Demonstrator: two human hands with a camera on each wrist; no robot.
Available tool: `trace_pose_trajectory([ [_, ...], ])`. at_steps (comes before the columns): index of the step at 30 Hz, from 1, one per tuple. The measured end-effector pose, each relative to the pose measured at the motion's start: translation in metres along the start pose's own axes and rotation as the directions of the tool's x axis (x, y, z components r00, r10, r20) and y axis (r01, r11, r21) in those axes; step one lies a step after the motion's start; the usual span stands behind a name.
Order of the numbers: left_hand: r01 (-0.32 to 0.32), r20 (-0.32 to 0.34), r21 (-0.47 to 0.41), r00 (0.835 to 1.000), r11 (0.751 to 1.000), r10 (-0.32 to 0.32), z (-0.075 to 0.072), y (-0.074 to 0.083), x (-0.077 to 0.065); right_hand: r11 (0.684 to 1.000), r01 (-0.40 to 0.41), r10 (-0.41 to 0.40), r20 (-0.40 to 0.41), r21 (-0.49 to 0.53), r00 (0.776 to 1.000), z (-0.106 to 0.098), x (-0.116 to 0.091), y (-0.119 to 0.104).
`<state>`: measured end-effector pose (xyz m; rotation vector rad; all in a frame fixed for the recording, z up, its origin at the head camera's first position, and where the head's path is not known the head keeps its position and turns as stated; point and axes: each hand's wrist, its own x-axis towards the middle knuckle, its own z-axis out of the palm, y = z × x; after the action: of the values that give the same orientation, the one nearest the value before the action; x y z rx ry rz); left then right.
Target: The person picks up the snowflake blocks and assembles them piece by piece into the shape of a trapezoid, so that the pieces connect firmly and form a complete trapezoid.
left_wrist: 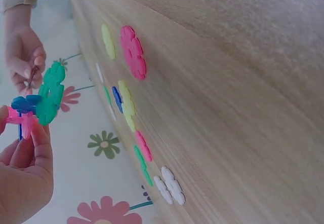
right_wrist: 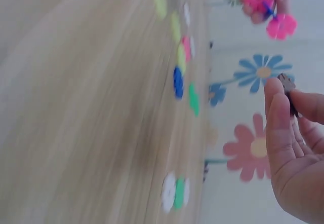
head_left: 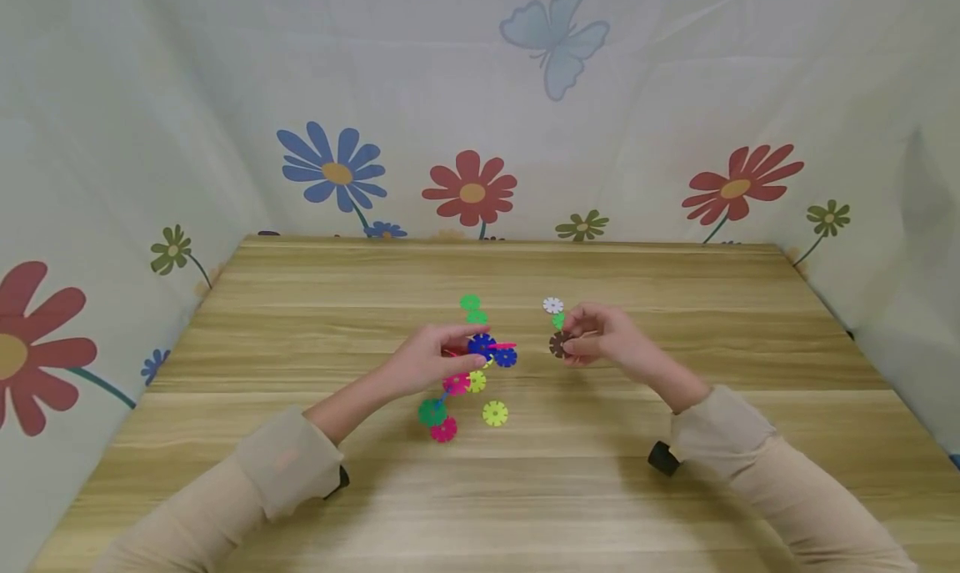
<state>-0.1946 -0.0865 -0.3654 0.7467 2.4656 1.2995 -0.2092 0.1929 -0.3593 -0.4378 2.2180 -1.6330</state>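
The left hand (head_left: 429,359) is clamped on a linked cluster (left_wrist: 30,104) of notched discs, green, blue and pink among them, held up off the table (head_left: 675,306). The right hand (head_left: 606,341) pinches a single brown disc (head_left: 557,345) between thumb and fingers, with part of its rim exposed. The brown disc is well apart from the cluster in the head view. Joining the two looks like the step in hand, and it should go best if a free notch on the brown disc meets a free notch on the cluster with the discs crossing at right angles. A pinch on the far rim would leave the leading notch uncovered; turning the disc in the fingertips may help if the thumb hides it. The left hand would do well to brace the very disc that takes the push, since load on an outer disc could twist a finished joint loose. Straight, even pressure is probably safer than rocking. Working above the table makes sense, clear of the yellow disc (head_left: 495,413) lying nearer the wearer and the white disc (head_left: 552,305) just beyond the right hand's fingertips.
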Motion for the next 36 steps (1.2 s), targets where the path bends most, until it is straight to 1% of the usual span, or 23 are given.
trace_pose_trajectory([
  [3,-0.009,0.003,0.008,1.0,1.0,0.009,0.001,0.002,-0.001,0.999,-0.017,0.017,-0.012,0.051,1.0,0.009,0.0,-0.005],
  [6,-0.032,0.001,0.031,0.999,0.999,0.032,0.002,0.004,-0.002,0.996,-0.025,0.026,-0.015,0.082,1.0,0.017,0.0,-0.008],
  [10,-0.059,-0.008,0.064,0.998,0.996,0.06,0.004,0.006,-0.003,0.995,-0.026,0.027,-0.015,0.096,1.0,0.025,0.001,-0.012],
  [14,-0.068,-0.008,0.082,0.998,0.994,0.069,0.006,0.007,-0.003,0.994,-0.025,0.026,-0.008,0.107,1.0,0.031,0.0,-0.016],
  [18,-0.085,-0.003,0.103,0.996,0.991,0.086,0.007,0.007,-0.003,0.994,-0.021,0.021,0.001,0.107,1.0,0.034,0.0,-0.017],
  [22,-0.137,-0.004,0.141,0.99,0.98,0.139,0.009,0.008,-0.003,0.995,-0.015,0.015,-0.001,0.099,1.0,0.037,-0.001,-0.02],
  [29,-0.209,-0.012,0.196,0.976,0.958,0.215,0.01,0.013,-0.006,0.996,0.001,0.003,-0.044,0.092,0.999,0.042,-0.002,-0.022],
  [32,-0.24,-0.014,0.202,0.969,0.95,0.248,0.011,0.015,-0.006,0.995,0.015,-0.01,-0.057,0.094,0.998,0.043,-0.003,-0.023],
  [34,-0.243,-0.016,0.196,0.968,0.95,0.251,0.011,0.015,-0.006,0.995,0.018,-0.013,-0.057,0.095,0.998,0.043,-0.003,-0.024],
  [36,-0.232,-0.015,0.171,0.971,0.958,0.238,0.01,0.016,-0.006,0.996,0.022,-0.017,-0.052,0.092,0.998,0.042,-0.003,-0.026],
])
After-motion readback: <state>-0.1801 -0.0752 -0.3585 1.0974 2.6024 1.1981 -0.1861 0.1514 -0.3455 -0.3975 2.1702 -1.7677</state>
